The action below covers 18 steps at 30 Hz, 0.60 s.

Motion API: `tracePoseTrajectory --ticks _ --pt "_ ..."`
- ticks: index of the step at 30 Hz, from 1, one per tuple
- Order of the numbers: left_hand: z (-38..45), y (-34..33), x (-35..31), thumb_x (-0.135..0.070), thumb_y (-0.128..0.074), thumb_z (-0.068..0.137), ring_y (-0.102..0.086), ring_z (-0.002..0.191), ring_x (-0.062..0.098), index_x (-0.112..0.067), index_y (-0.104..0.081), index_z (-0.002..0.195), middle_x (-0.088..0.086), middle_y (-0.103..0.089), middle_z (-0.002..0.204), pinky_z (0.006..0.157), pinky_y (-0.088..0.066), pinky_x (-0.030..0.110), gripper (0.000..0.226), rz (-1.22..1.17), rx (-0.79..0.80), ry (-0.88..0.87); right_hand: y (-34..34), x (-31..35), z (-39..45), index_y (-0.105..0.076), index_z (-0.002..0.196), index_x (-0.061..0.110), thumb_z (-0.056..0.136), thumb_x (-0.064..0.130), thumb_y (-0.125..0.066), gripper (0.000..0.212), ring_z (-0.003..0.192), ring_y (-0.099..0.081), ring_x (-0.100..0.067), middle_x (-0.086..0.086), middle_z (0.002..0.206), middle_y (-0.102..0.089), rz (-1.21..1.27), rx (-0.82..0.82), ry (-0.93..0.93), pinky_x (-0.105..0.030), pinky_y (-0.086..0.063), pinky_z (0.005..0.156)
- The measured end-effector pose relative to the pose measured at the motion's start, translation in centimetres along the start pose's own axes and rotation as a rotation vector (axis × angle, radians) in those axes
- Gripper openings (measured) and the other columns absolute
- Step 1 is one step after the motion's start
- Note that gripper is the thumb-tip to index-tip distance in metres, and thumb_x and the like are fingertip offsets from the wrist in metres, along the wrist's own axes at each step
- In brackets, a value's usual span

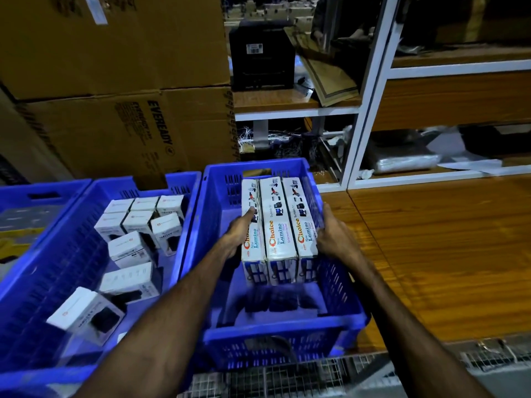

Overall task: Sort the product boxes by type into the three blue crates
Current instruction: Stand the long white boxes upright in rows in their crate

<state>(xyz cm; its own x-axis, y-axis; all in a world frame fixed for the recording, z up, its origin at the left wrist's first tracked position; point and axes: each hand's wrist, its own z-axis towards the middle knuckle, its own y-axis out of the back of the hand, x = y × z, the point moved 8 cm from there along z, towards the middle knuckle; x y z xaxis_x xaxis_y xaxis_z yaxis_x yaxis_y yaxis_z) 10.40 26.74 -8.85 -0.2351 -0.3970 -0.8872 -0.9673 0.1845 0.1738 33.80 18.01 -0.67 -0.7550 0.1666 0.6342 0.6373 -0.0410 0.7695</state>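
Three long white "Choice Lumino" boxes [280, 228] sit side by side above the floor of the right blue crate [275, 330]. My left hand [240, 232] presses against the left side of the row, with a finger lying on top of the left box. Against the right side of the row, near the crate wall, lies my right hand [334, 235], and together both hands squeeze the row. The middle blue crate [37, 285] holds several small white boxes [128, 244] with black windows, some upright, some lying. A third blue crate [31, 193] shows at the far left, its contents unclear.
Large brown cartons [115, 90], one marked Eveready, are stacked behind the crates. The crates stand on a wooden table [448, 254] that stretches to the right. White metal shelving [370, 116] with a black machine [263, 54] and packets stands at the back right. Wire mesh [287, 377] lies below the table edge.
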Motion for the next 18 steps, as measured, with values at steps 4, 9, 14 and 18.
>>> tracePoseTrajectory --ticks 4,9,14,18 --pt "-1.2 0.5 -1.3 -0.053 -0.037 0.110 -0.065 0.101 0.021 -0.013 -0.060 0.137 0.000 -0.065 0.123 0.092 -0.051 0.038 0.053 0.049 -0.042 -0.039 -0.2 -0.4 0.1 -0.023 0.156 0.019 0.102 0.004 -0.053 0.063 0.073 -0.066 -0.018 -0.003 0.107 -0.064 0.032 0.018 -0.021 -0.023 -0.047 0.047" --pt "0.0 2.1 -0.1 -0.062 -0.046 0.103 -0.068 0.117 0.032 -0.012 -0.058 0.139 0.011 -0.069 0.134 0.106 -0.053 0.052 0.063 0.071 -0.098 -0.062 -0.2 -0.2 0.0 -0.026 0.154 0.018 0.103 0.004 -0.052 0.059 0.072 -0.065 -0.015 -0.008 0.115 -0.065 0.037 0.028 -0.006 -0.021 -0.046 0.048" --pt "-0.7 3.1 0.1 -0.087 -0.054 0.072 -0.060 0.132 0.027 -0.021 -0.052 0.149 0.002 -0.059 0.150 0.112 -0.048 0.052 0.101 0.156 -0.198 -0.127 0.0 -0.4 -0.3 -0.023 0.154 0.022 0.103 0.004 -0.050 0.060 0.083 -0.072 -0.024 -0.008 0.120 -0.066 0.094 0.059 -0.014 -0.029 -0.056 0.052" --pt "-10.1 1.9 -4.5 -0.052 -0.062 0.100 -0.045 0.145 0.022 -0.019 -0.037 0.160 0.002 -0.043 0.163 0.119 -0.037 0.043 0.073 0.251 -0.208 -0.292 0.1 0.5 -1.6 -0.014 0.161 0.019 0.101 0.022 -0.061 0.077 0.131 -0.057 -0.037 -0.018 0.158 -0.042 -0.058 0.091 0.045 -0.054 -0.055 0.096"
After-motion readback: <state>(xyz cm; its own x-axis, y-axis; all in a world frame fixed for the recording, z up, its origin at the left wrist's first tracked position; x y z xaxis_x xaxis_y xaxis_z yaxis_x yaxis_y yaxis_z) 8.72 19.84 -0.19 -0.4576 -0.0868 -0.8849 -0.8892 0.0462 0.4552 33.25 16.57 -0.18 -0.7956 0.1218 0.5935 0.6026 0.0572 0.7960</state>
